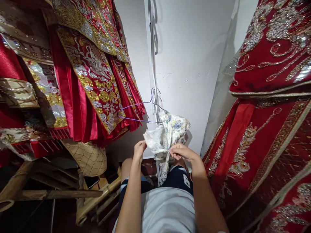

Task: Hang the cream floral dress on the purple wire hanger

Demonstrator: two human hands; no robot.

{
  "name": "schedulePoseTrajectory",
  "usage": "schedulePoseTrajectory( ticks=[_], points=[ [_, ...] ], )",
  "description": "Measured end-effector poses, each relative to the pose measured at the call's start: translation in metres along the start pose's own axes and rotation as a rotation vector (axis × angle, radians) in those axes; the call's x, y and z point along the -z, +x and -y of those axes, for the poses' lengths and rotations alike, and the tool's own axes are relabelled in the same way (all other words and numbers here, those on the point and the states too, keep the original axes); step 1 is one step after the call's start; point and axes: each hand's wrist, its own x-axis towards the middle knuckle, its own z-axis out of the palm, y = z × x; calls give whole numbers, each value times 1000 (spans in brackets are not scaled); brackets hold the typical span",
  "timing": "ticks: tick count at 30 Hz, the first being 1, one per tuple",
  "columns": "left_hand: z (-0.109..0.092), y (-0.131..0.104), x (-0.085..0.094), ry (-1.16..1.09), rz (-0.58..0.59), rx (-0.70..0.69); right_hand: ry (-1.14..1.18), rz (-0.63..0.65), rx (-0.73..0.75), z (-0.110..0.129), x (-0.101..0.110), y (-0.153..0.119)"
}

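A pale floral garment (178, 126) hangs from the right side of a thin purple wire hanger (136, 104). The hanger's left arm is bare. My left hand (140, 150) pinches the garment's white edge at its left. With fingers closed, my right hand (181, 151) grips the cloth near the middle, where it bunches into folds. Below that, a twisted length of the same fabric drops between my knees. The garment's back side is hidden.
Red embroidered gold-and-silver costumes (97, 74) hang at the left. A red beaded gown (267, 129) stands close at the right. Bamboo furniture (60, 194) fills the lower left. A white strap or rail (153, 48) runs down the pale wall (187, 48) behind the hanger.
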Motion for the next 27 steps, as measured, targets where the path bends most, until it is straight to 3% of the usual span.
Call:
schedulePoseTrajectory(
  ticks=[3, 5, 6, 9, 12, 14, 16, 18, 20, 23, 25, 27],
  points=[
    [-13, -16, -14, -49, 89, -50, -64, -174, -25, -6, -8, 12],
    [-23, -30, -31, -26, 198, -143, -58, -349, 65, -6, -19, 22],
    [-28, -37, -40, 31, 256, -199, -31, -376, 133, -5, -26, 26],
    [-40, -57, -64, 269, 392, -336, 119, -228, 276, 1, -47, 34],
    [-48, -66, -74, 354, 409, -435, 280, -162, 245, 13, -59, 32],
    [-49, -65, -70, 350, 436, -408, 321, -172, 190, 24, -55, 28],
    [-47, -60, -59, 385, 563, -268, 237, -149, 195, 38, -42, 23],
    [-41, -53, -42, 529, 749, -81, 53, -167, 298, 53, -23, 23],
    [-39, -44, -22, 770, 830, 29, -120, -276, 437, 66, -3, 30],
    [-50, -27, 5, 1213, 671, 32, -230, -525, 535, 74, 20, 60],
    [-67, -12, 17, 1535, 533, 19, -250, -641, 502, 71, 27, 87],
    [-88, 2, 24, 1771, 445, 20, -299, -670, 406, 64, 29, 110]
  ],
)
